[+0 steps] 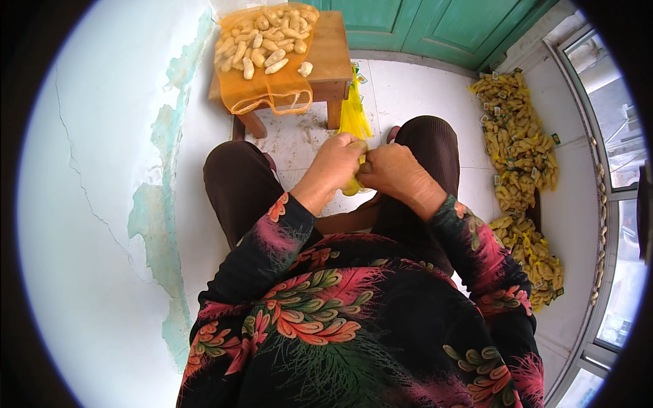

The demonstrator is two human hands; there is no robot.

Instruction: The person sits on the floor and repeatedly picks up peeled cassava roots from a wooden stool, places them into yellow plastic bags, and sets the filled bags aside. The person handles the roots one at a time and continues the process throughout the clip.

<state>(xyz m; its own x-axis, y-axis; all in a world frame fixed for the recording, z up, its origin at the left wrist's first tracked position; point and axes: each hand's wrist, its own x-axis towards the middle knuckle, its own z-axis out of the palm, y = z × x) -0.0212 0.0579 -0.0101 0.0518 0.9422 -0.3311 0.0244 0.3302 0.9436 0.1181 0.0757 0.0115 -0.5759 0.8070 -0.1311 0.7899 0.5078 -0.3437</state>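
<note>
My left hand [331,166] and my right hand [395,171] meet between the knees, both closed on a small yellow mesh bag [351,187]. Rounded contents fill the lower end of the bag, mostly hidden by the fingers. Beyond the hands, more yellow mesh bags [352,115] hang down beside the wooden stool [329,51]. On the stool, an orange mesh sack [237,92] lies under a heap of pale, peanut-shaped pods [265,35]. A single pod [305,69] rests near the stool's front edge.
Many filled yellow mesh bags [515,143] with small tags lie piled along the right wall. Green double doors [408,25] stand at the far side. A peeling white wall [102,178] rises at the left, and windows [607,102] line the right.
</note>
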